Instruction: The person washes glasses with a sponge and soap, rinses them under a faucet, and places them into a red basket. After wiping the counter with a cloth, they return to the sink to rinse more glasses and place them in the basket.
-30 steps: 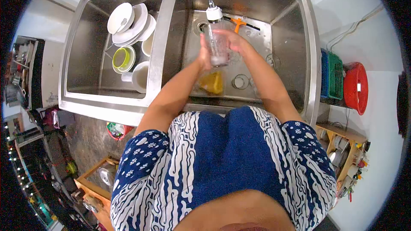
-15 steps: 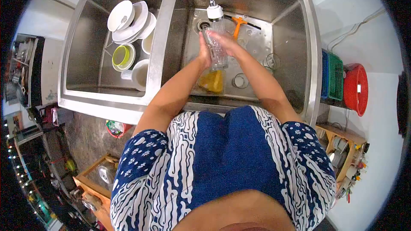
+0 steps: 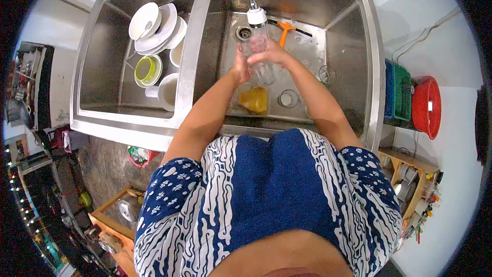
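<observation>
Under the faucet head, a clear drinking glass is held between my two hands, with water streaming over it. My left hand is closed around its left side. From the right, my right hand wraps across it with bent fingers; parts of the glass are hidden behind them and blurred by water. Just below my hands, a yellow sponge lies in a clear container. A small glass stands to its right, and another clear glass sits farther right.
An orange-handled squeegee lies at the back of the right basin, near the drain. Across the steel divider, the left basin holds stacked white plates, a green bowl and a white mug. Colored baskets hang at right.
Both hands have shifted slightly, and the glass has turned and moved a little left. My right fingers now curl lower across the glass. The drain shows more fully.
</observation>
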`<act>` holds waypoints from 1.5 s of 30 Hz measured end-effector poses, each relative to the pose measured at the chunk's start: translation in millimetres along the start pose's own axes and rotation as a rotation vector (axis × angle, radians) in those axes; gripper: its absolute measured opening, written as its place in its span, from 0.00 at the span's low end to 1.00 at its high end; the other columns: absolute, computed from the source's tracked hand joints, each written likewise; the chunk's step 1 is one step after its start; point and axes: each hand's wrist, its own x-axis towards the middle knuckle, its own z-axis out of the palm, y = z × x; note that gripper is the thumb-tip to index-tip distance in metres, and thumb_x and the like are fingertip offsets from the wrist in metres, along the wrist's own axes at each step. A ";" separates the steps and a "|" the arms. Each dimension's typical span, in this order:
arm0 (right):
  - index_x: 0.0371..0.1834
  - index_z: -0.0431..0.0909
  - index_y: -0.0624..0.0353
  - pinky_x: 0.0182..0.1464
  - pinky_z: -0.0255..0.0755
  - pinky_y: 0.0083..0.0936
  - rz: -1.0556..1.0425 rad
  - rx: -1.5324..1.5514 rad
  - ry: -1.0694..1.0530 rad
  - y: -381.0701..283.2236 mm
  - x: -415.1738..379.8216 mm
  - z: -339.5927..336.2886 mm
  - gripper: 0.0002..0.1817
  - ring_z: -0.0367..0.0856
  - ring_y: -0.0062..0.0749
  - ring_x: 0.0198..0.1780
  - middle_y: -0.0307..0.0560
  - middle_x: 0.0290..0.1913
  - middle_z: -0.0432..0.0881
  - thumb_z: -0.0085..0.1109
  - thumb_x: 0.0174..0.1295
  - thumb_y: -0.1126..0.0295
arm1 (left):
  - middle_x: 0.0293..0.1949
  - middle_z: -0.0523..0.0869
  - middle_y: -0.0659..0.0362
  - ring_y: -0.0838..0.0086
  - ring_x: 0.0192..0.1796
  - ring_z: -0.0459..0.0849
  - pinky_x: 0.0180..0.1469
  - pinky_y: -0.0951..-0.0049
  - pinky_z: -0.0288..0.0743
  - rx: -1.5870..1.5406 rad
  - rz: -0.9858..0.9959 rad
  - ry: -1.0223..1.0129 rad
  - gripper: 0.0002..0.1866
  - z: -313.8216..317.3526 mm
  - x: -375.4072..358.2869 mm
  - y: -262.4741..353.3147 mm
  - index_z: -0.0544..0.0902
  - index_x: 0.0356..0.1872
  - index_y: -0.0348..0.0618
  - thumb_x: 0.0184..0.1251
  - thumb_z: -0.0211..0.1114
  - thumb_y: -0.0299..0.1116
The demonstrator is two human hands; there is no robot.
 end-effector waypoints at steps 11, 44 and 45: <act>0.45 0.67 0.64 0.44 0.63 0.28 0.392 0.133 0.163 7.7 12.8 -2.7 0.31 0.70 0.33 0.44 0.50 0.42 0.72 0.60 0.40 0.54 | 0.57 0.57 0.51 0.60 0.58 0.57 0.55 0.53 0.50 0.355 -0.024 -0.226 0.51 7.9 -4.2 12.5 0.52 0.58 0.41 0.39 0.27 0.75; 0.40 0.68 0.60 0.37 0.69 0.28 0.365 0.746 -0.001 19.9 8.5 1.7 0.24 0.73 0.32 0.37 0.43 0.38 0.74 0.55 0.45 0.54 | 0.45 0.71 0.51 0.60 0.45 0.71 0.47 0.59 0.64 0.041 -0.110 -0.093 0.46 22.1 -9.5 6.4 0.63 0.52 0.43 0.42 0.26 0.73; 0.42 0.66 0.61 0.40 0.68 0.29 0.326 0.633 0.108 21.4 10.9 2.1 0.27 0.72 0.34 0.41 0.45 0.42 0.72 0.55 0.44 0.53 | 0.44 0.72 0.50 0.61 0.45 0.72 0.46 0.59 0.66 0.192 -0.153 -0.043 0.45 26.0 -15.8 9.9 0.64 0.51 0.43 0.43 0.28 0.72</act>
